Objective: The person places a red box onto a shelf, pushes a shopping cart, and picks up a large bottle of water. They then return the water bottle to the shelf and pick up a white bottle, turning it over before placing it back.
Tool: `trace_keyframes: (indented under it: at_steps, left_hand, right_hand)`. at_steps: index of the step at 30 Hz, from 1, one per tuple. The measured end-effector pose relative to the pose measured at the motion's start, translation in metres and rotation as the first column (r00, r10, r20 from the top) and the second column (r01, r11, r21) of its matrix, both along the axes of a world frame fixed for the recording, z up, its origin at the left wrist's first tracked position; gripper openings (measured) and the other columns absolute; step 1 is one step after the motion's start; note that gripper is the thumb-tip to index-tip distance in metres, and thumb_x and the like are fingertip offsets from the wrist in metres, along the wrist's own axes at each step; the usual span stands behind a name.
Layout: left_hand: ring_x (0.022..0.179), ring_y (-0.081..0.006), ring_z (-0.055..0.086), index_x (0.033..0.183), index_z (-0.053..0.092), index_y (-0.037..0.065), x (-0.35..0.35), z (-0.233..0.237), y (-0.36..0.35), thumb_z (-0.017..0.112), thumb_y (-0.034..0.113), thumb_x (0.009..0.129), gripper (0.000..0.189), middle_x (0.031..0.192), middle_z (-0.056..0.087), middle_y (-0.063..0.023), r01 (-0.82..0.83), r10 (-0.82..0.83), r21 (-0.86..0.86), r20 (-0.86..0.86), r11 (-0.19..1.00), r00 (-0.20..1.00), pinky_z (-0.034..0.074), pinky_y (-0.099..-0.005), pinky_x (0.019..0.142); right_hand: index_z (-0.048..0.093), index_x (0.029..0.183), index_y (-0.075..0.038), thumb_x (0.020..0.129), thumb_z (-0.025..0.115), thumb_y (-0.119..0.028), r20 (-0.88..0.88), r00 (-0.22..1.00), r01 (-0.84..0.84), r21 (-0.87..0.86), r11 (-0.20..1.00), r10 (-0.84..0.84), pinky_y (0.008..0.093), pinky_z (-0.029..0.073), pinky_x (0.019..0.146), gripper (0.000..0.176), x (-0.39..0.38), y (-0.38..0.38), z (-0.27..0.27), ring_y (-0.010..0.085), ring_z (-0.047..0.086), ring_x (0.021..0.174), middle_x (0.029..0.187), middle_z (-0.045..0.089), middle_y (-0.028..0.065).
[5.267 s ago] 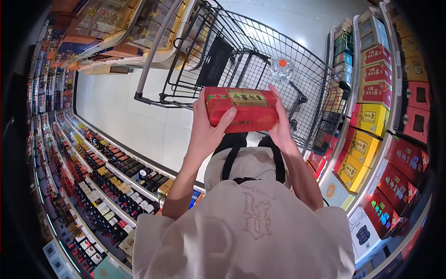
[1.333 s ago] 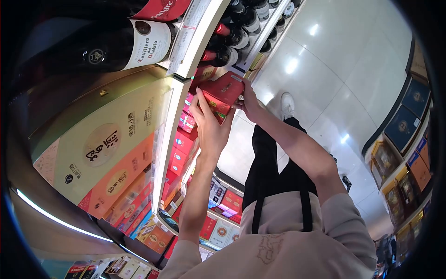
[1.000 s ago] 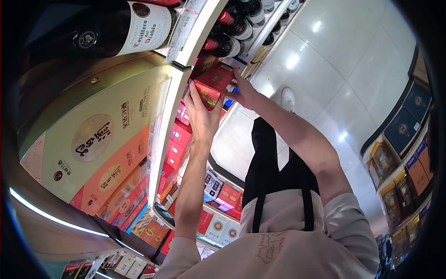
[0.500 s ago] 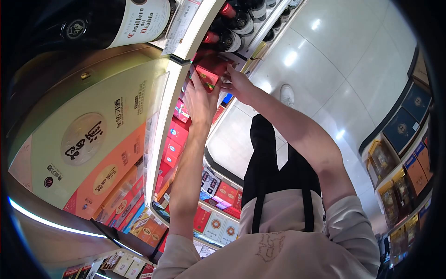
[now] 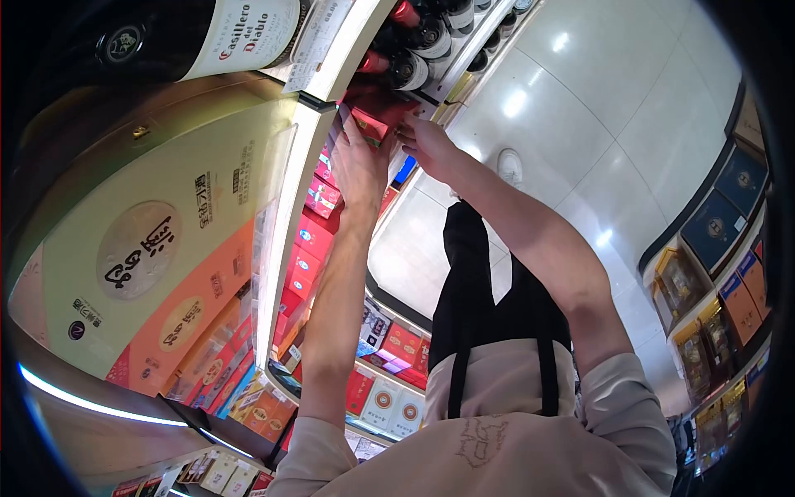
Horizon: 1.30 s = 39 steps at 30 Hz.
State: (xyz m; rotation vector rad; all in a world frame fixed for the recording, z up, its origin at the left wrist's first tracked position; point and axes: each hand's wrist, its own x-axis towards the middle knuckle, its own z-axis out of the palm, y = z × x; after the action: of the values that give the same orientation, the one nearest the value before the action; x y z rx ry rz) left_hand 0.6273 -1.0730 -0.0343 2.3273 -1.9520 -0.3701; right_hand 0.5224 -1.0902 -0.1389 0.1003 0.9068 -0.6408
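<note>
At the edge of a shelf, a red box (image 5: 370, 129) with small gold and green marks is between my two hands. My left hand (image 5: 360, 170) grips its near side, thumb and fingers spread around it. On the other side, my right hand (image 5: 427, 146) has bent fingers against the box; some fingertips are hidden. Dark wine bottles (image 5: 407, 69) with red caps lie just beyond the box. Below my left hand, more red boxes (image 5: 315, 236) line the shelf.
A white shelf edge (image 5: 286, 215) runs close along my left forearm. Left of it stand a large pale green and orange carton (image 5: 182, 199) and a big wine bottle (image 5: 240, 37). Tiled floor (image 5: 580, 124) lies to the right, with another display shelf (image 5: 704, 290) beyond it.
Both hands and the red box have shifted slightly upward, farther in toward the bottles. Less of the box's near end shows above my left hand.
</note>
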Motion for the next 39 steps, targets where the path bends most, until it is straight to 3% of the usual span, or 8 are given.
trace_keyframes:
  at_steps: [8, 11, 22, 26, 29, 31, 38, 39]
  left_hand:
    - [0.130, -0.0466, 0.051, 0.150, 0.044, -0.001, -0.004, -0.017, 0.012, 0.087, 0.032, 0.083, 0.086, 0.152, 0.043, -0.0290, 0.012, -0.008, -0.146, 0.024, 0.989, 1.000, 0.046, -0.0503, 0.105]
    - [0.117, -0.0463, 0.058, 0.150, 0.045, 0.004, -0.001, -0.021, 0.018, 0.080, 0.043, 0.088, 0.081, 0.131, 0.057, -0.0299, 0.078, -0.018, -0.205, 0.278, 0.976, 0.961, 0.046, -0.0543, 0.092]
    - [0.123, -0.0391, 0.058, 0.152, 0.044, 0.001, 0.006, -0.036, 0.013, 0.076, 0.040, 0.093, 0.077, 0.134, 0.061, -0.0206, 0.092, -0.081, -0.228, 0.054, 0.969, 0.995, 0.043, -0.0515, 0.100]
    - [0.123, -0.0412, 0.057, 0.151, 0.042, -0.002, 0.007, -0.038, 0.010, 0.075, 0.037, 0.094, 0.077, 0.134, 0.060, -0.0227, 0.064, -0.067, -0.178, -0.011, 0.982, 0.998, 0.042, -0.0517, 0.101]
    - [0.115, -0.0451, 0.059, 0.148, 0.043, -0.006, 0.007, -0.047, 0.009, 0.080, 0.026, 0.090, 0.076, 0.130, 0.061, -0.0253, 0.111, -0.130, -0.308, -0.044, 0.945, 0.990, 0.045, -0.0498, 0.099]
    - [0.116, -0.0471, 0.056, 0.149, 0.039, -0.006, 0.004, -0.049, 0.009, 0.077, 0.018, 0.091, 0.074, 0.131, 0.058, -0.0277, 0.126, -0.160, -0.360, -0.067, 0.924, 0.985, 0.042, -0.0515, 0.102]
    - [0.140, -0.0417, 0.048, 0.154, 0.035, -0.005, -0.029, -0.007, 0.055, 0.067, 0.010, 0.099, 0.066, 0.151, 0.049, -0.0265, 0.068, -0.140, -0.462, -0.123, 0.884, 0.983, 0.034, -0.0472, 0.118]
    - [0.143, -0.0409, 0.045, 0.153, 0.039, -0.005, -0.037, 0.005, 0.071, 0.063, 0.007, 0.100, 0.059, 0.154, 0.047, -0.0263, -0.024, -0.104, -0.374, -0.318, 0.927, 0.942, 0.033, -0.0469, 0.120]
  right_hand:
    - [0.063, 0.120, -0.020, 0.108, 0.052, -0.044, 0.002, 1.000, 0.022, -0.019, 1.000, -0.022, 0.0389, 0.034, 0.109, 0.028, 0.003, 0.001, 0.007, 0.0142, 0.053, 0.109, 0.115, 0.061, -0.0041]
    - [0.063, 0.120, -0.021, 0.107, 0.054, -0.047, -0.033, 0.999, -0.025, 0.002, 1.000, 0.025, 0.0390, 0.034, 0.108, 0.030, 0.001, 0.002, 0.015, 0.0137, 0.052, 0.110, 0.116, 0.061, -0.0051]
    - [0.061, 0.125, -0.023, 0.107, 0.052, -0.052, -0.035, 0.996, -0.080, -0.019, 0.997, 0.080, 0.0414, 0.033, 0.110, 0.036, 0.002, -0.001, 0.019, 0.0142, 0.050, 0.117, 0.122, 0.059, -0.0052]
    - [0.062, 0.121, -0.023, 0.106, 0.052, -0.055, -0.031, 0.992, -0.123, -0.031, 0.992, 0.122, 0.0417, 0.034, 0.110, 0.037, 0.000, -0.004, 0.011, 0.0143, 0.051, 0.118, 0.120, 0.060, -0.0058]
    - [0.063, 0.116, -0.023, 0.105, 0.053, -0.058, 0.011, 0.989, -0.143, -0.070, 0.987, 0.144, 0.0431, 0.033, 0.111, 0.039, -0.009, -0.002, 0.005, 0.0144, 0.052, 0.119, 0.120, 0.061, -0.0053]
    - [0.057, 0.135, -0.021, 0.105, 0.051, -0.059, 0.017, 0.982, -0.187, -0.086, 0.979, 0.189, 0.0410, 0.036, 0.109, 0.049, -0.017, 0.000, 0.002, 0.0154, 0.052, 0.120, 0.127, 0.061, -0.0034]
    - [0.051, 0.147, -0.010, 0.108, 0.039, -0.062, 0.179, 0.963, -0.164, -0.205, 0.965, 0.201, 0.0404, 0.040, 0.114, 0.066, -0.084, 0.061, 0.039, 0.0216, 0.056, 0.134, 0.142, 0.061, 0.0071]
    - [0.048, 0.149, -0.007, 0.109, 0.035, -0.063, 0.235, 0.960, -0.105, -0.205, 0.973, 0.153, 0.0413, 0.040, 0.115, 0.070, -0.097, 0.078, 0.052, 0.0233, 0.055, 0.136, 0.145, 0.060, 0.0104]
